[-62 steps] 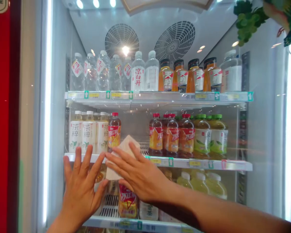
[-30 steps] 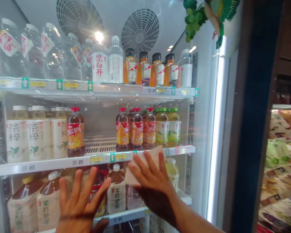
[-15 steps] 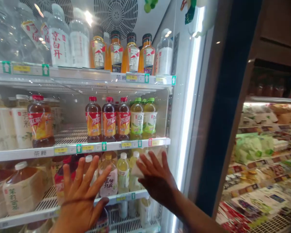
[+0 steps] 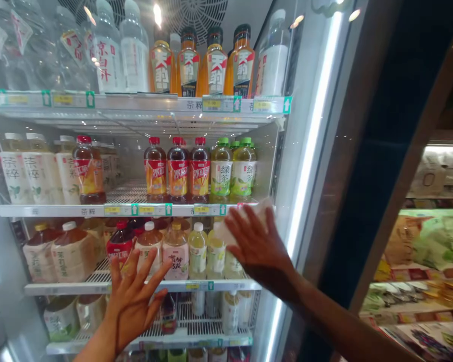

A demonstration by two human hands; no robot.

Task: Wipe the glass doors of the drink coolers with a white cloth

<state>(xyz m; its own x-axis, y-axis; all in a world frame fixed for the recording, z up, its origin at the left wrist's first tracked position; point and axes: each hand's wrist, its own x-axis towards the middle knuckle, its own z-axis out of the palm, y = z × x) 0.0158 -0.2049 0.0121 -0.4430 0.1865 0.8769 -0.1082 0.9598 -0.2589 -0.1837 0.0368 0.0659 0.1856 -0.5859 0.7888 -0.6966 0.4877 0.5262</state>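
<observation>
A glass-fronted drinks cooler with several shelves of bottles fills most of the view. My right hand (image 4: 262,249) lies flat with its fingers somewhat spread, pressing a thin whitish cloth (image 4: 265,206) toward the glass front. Only the cloth's edges show past the fingers; whether it is fabric or paper I cannot tell. My left hand (image 4: 134,299) is spread wide with nothing in it, palm toward the glass, in front of the lower shelves. Whether its palm touches the pane I cannot tell.
Behind the glass stand red-capped tea bottles (image 4: 177,171), green-capped tea bottles (image 4: 221,168) and amber bottles (image 4: 216,65). A bright light strip (image 4: 305,146) runs along the cooler's right side, beside a dark frame (image 4: 366,166). Packaged goods (image 4: 438,241) fill shelves at the far right.
The view has shifted, showing more of the cooler's left side and lower shelves. My right hand and the cloth have moved up and right. My left hand stays spread and appears slightly lower.
</observation>
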